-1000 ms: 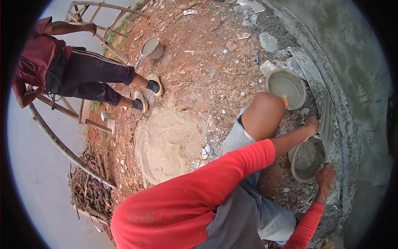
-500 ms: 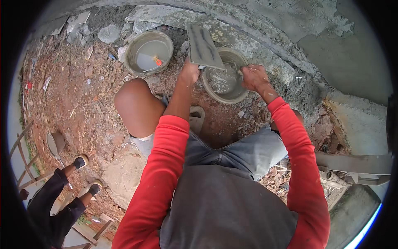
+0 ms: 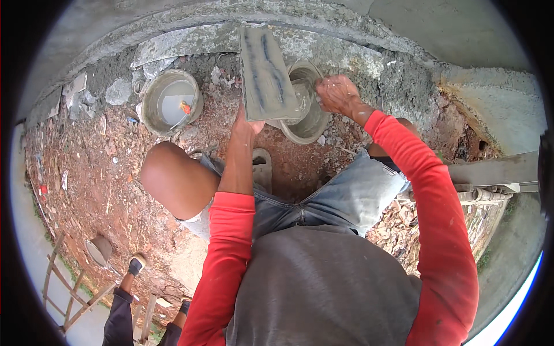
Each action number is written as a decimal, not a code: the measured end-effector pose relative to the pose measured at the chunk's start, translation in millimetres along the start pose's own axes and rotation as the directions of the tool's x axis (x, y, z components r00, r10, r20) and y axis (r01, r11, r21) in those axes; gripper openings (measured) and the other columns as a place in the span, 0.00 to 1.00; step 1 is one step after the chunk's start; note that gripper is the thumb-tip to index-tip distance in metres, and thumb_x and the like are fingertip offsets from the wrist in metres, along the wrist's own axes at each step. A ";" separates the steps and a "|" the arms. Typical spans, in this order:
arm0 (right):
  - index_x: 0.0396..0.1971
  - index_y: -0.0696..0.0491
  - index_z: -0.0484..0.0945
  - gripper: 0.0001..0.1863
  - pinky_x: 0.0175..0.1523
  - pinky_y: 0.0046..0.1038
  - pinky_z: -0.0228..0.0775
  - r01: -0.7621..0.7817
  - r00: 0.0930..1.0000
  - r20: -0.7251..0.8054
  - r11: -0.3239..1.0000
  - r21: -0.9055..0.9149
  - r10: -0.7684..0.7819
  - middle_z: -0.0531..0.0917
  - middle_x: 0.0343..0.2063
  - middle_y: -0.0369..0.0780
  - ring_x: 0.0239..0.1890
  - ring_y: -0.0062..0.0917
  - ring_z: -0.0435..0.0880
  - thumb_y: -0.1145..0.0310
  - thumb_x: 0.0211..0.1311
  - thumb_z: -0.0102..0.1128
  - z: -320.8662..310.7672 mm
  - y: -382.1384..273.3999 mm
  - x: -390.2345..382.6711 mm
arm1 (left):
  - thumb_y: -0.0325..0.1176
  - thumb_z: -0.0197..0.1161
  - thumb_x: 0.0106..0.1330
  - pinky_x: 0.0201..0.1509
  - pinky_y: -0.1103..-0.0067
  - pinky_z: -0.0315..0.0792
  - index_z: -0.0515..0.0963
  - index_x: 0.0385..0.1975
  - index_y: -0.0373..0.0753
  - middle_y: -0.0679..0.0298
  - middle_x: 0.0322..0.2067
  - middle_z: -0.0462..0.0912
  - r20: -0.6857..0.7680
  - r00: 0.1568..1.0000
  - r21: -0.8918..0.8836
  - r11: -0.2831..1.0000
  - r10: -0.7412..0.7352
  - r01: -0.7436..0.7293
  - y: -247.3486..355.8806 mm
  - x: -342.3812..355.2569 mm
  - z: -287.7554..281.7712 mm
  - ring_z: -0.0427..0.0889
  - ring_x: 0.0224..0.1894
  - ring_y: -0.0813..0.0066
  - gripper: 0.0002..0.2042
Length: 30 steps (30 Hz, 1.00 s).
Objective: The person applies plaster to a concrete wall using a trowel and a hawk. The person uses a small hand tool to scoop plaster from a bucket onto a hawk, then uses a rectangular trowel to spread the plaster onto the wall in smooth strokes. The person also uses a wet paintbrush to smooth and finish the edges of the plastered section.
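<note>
Gripping a smeared board (image 3: 268,75), left hand (image 3: 249,123) beneath, right hand (image 3: 339,95) curled, hold unclear, littered reddish ground (image 3: 135,167), concrete ledge (image 3: 196,18).

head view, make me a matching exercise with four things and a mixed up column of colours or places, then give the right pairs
Things
1. board
2. left hand
3. right hand
4. sleeves

Colours or places
A. by the right side of the bucket that the board partly hides
B. red
C. grey with dark streaks
D. at the board's near edge, holding it

Right pairs: 1-C, 2-D, 3-A, 4-B
</note>
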State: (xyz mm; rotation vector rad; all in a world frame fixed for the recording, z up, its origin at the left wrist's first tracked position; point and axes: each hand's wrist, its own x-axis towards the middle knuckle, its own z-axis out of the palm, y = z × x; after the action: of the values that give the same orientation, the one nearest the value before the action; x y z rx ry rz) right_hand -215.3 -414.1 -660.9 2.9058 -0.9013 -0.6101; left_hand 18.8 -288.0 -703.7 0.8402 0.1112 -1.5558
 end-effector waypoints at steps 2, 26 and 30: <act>0.36 0.51 0.86 0.16 0.46 0.36 0.82 0.032 0.996 0.078 0.999 0.031 -0.034 0.90 0.36 0.42 0.43 0.35 0.90 0.55 0.55 0.69 9.1 -7.5 2.3 | 0.43 0.56 0.78 0.61 0.67 0.79 0.72 0.65 0.43 0.65 0.59 0.80 -0.056 0.998 0.005 1.000 -0.003 0.003 -4.2 1.1 -10.5 0.81 0.58 0.66 0.20; 0.27 0.56 0.78 0.24 0.15 0.27 0.62 -0.541 0.823 0.545 0.073 0.838 -0.160 0.74 0.14 0.37 0.11 0.21 0.71 0.46 0.62 0.56 16.2 -8.8 -49.1 | 0.38 0.57 0.77 0.55 0.67 0.80 0.75 0.59 0.42 0.65 0.51 0.83 -0.090 0.947 0.206 0.936 0.309 -0.285 32.5 -30.0 13.0 0.83 0.50 0.68 0.15; 0.27 0.54 0.78 0.22 0.15 0.24 0.63 -0.567 0.818 0.555 -0.053 0.822 -0.151 0.75 0.15 0.36 0.12 0.20 0.72 0.47 0.61 0.56 -5.4 -6.5 -39.6 | 0.35 0.56 0.77 0.41 0.72 0.84 0.79 0.51 0.38 0.61 0.40 0.86 -0.035 0.940 0.178 0.928 0.339 -0.328 71.6 -56.8 10.7 0.87 0.38 0.69 0.11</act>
State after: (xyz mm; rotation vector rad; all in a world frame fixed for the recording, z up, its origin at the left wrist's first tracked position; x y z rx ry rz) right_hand -239.6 -387.4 -642.8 3.3297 -3.1156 -1.0002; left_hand 74.3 -260.8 -635.5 0.9890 -0.1156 -1.2278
